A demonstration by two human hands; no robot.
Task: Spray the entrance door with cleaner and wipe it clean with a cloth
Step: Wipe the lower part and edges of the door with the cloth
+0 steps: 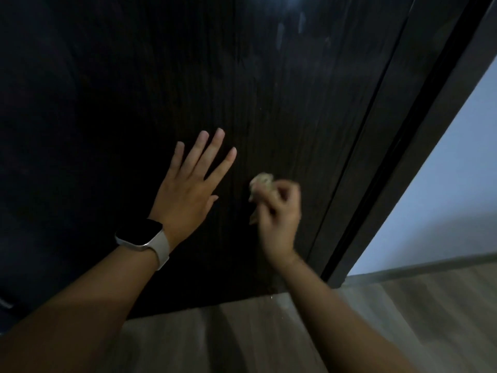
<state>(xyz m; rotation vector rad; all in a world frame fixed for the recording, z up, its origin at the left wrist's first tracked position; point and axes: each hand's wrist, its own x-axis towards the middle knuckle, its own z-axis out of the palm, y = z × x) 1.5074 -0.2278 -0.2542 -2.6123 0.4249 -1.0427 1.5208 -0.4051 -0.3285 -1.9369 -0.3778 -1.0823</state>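
dark wood-grain entrance door [269, 90] fills the view, from its lower panel to the bottom edge. left hand [188, 189], at about 9 o'clock of the right, lies flat on the panel with fingers straight and spread, probably bracing the person or steadying the door against the rubbing. a smartwatch [142, 234] with a pale strap sits on that wrist. right hand [279, 211], blurred, is curled round a crumpled pale cloth [261, 184], which protrudes at its 11 o'clock against the panel, suggesting the wiping stage on the lower door. faint pale streaks [290, 28] at 12 o'clock may be cleaner residue. no spray bottle is in view. dark door frame [376, 162] runs at 3 o'clock, beside a pale wall [443, 197]; wood-look floor [403, 313] lies at 6 o'clock.
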